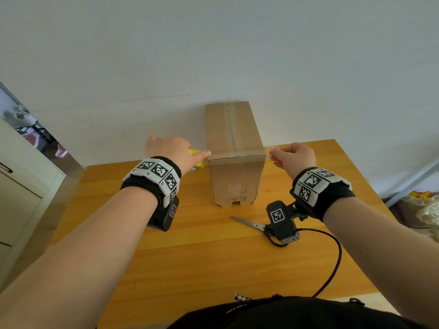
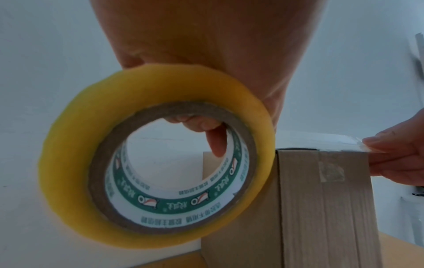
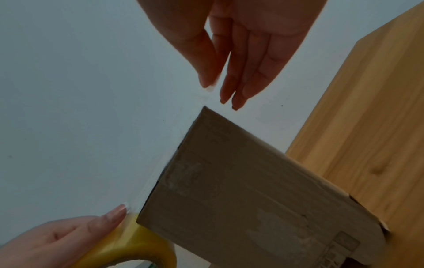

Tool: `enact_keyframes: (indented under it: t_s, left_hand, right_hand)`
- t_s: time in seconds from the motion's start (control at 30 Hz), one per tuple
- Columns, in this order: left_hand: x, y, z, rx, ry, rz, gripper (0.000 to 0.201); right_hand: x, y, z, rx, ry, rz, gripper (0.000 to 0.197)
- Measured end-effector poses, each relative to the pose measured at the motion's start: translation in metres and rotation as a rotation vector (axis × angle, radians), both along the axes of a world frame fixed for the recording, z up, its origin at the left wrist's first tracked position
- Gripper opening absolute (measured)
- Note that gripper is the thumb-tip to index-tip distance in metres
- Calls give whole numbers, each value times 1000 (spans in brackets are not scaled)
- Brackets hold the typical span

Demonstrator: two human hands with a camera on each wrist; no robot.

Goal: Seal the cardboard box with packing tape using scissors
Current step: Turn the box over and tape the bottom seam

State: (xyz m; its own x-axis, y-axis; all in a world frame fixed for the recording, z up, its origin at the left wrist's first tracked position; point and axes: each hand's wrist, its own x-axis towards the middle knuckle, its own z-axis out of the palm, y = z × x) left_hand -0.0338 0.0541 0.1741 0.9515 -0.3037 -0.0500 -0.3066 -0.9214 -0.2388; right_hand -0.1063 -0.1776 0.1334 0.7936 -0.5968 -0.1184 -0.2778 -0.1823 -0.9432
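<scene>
A tall cardboard box (image 1: 235,148) stands upright on the wooden table (image 1: 190,257), with old tape along its top seam. My left hand (image 1: 175,150) grips the yellow tape roll (image 2: 156,181) against the box's top left edge, fingers hooked through the core. A clear strip of tape (image 2: 332,143) runs from the roll over the near end of the box top. My right hand (image 1: 292,156) pinches the strip's free end just past the top right edge, between thumb and fingertips (image 3: 211,83). The scissors (image 1: 249,224) lie on the table in front of the box, handles under the right wrist camera.
The box stands near the table's far edge, with a white wall (image 1: 213,55) behind. A black cable (image 1: 335,257) loops over the table at right. A pale cabinet (image 1: 21,186) stands at left, and bags (image 1: 422,210) lie on the floor at right.
</scene>
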Motion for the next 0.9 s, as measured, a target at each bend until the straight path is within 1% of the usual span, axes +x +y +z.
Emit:
enact_keyframes:
  t_s: [0.23, 0.43, 0.8, 0.9]
  left_hand:
    - [1, 1, -2, -4, 2, 3, 68]
    - [1, 1, -2, -1, 4, 9, 71]
    - [3, 1, -4, -6, 35, 19, 65]
    - [3, 0, -4, 4, 40, 26, 68]
  right_hand:
    - [0, 2, 1, 12, 5, 4, 22]
    - [0, 2, 1, 25, 15, -3, 21]
    - [2, 2, -2, 32, 31, -7, 19]
    - [2, 2, -2, 27, 39, -9, 20]
